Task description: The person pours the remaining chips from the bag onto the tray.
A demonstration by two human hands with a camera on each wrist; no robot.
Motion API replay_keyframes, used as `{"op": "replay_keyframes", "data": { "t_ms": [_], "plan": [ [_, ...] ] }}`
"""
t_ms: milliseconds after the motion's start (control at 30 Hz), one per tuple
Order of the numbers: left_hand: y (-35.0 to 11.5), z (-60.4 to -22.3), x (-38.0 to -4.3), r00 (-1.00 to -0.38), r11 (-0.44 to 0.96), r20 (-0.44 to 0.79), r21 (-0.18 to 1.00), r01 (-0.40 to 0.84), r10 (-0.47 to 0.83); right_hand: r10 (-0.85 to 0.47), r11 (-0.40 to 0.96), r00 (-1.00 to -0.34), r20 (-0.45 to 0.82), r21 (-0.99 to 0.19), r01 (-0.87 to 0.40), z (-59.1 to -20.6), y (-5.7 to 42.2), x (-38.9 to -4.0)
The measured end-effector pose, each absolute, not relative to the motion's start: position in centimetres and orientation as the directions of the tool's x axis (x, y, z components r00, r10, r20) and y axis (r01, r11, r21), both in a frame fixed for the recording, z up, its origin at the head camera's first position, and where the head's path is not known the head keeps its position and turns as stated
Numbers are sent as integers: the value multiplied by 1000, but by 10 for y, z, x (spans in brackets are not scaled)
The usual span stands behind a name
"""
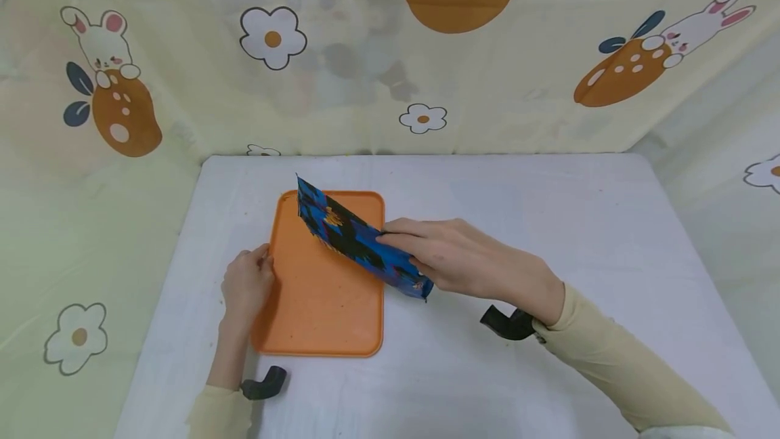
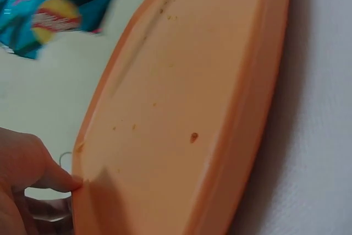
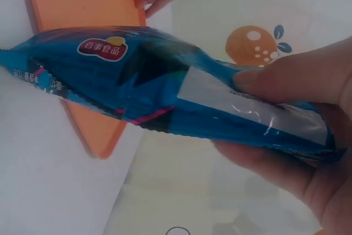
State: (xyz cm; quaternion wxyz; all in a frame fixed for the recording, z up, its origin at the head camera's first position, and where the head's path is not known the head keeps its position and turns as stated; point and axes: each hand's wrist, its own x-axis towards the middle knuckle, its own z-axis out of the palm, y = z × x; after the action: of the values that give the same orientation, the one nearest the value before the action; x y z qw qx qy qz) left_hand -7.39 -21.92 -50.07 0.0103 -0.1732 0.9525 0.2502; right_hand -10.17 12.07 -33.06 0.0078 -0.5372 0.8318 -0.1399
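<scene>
Two pale sleeves reach in from the lower edge of the head view, a curved black piece beside each wrist. At left of center, a person's left hand pinches the left rim of an orange tray, thumb on the edge and fingers beyond it. At right of center, the right hand grips a blue snack bag near its lower-right end, thumb on one side and fingers on the other.

The bag slants across the middle of the frame, over the tray's upper right and past its right rim. Holding it well likely calls for a light pinch at the end, sparing whatever is inside, and a firm hold on the rim so the tray does not slide.

The glossy bag looks puffed and creased, with dark patches, a pink streak, a white panel and a red-and-yellow emblem; whether it is sealed cannot be told. Small specks dot the tray. A white table lies beneath, and a rabbit-and-flower cloth hangs across the top.
</scene>
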Motion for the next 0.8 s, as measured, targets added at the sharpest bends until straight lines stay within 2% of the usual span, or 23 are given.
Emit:
{"op": "replay_keyframes", "data": {
  "t_ms": [400,800],
  "plan": [
    [-215,-499,-77,-936,811,-114,473,-345,-332,-890,418,-448,91,-232,-878,-331,124,-100],
    [-218,-499,-73,-945,810,-105,491,-320,-310,-893,418,-444,74,-231,-879,-331,123,-100]
  ]
}}
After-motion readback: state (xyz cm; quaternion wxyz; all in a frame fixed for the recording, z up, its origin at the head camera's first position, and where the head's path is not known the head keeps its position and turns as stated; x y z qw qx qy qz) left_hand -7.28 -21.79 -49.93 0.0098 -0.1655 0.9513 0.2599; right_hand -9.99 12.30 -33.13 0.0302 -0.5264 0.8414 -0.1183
